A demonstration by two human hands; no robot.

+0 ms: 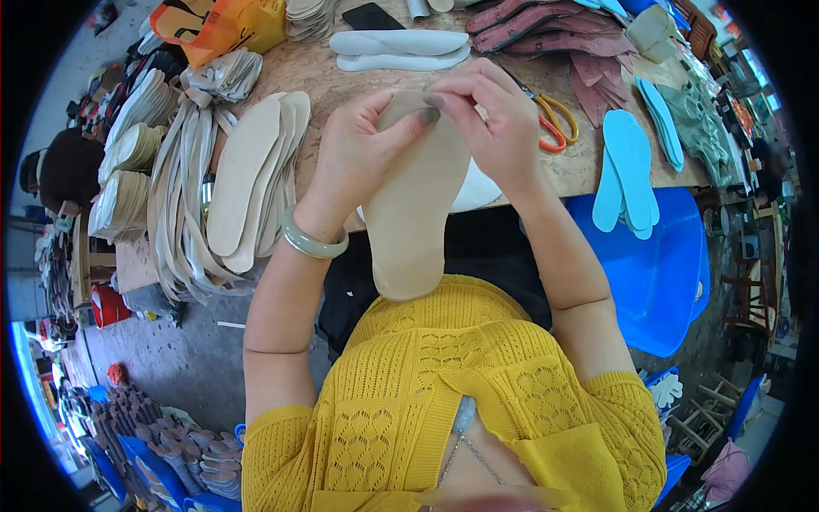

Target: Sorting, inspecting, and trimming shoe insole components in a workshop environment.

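A beige insole (411, 205) hangs between my hands at the near edge of the table, its heel end toward my body. My left hand (363, 145) is closed around its upper left side, thumb lying on the face. At the upper edge, my right hand (490, 119) pinches the insole with thumb and fingertips; a finer detail of what lies between them is hidden. Behind the insole, part of a white flat piece (478, 189) shows. To the left lie several overlapping beige insoles (247, 175).
Scissors (559, 124) with orange and yellow handles lie right of my right hand. Pale blue insoles (627, 162) overhang the table edge above a blue tub (640, 290). Long beige strips (175, 196) drape off the left side. White folded pieces (399, 49) and a dark phone (373, 16) lie beyond.
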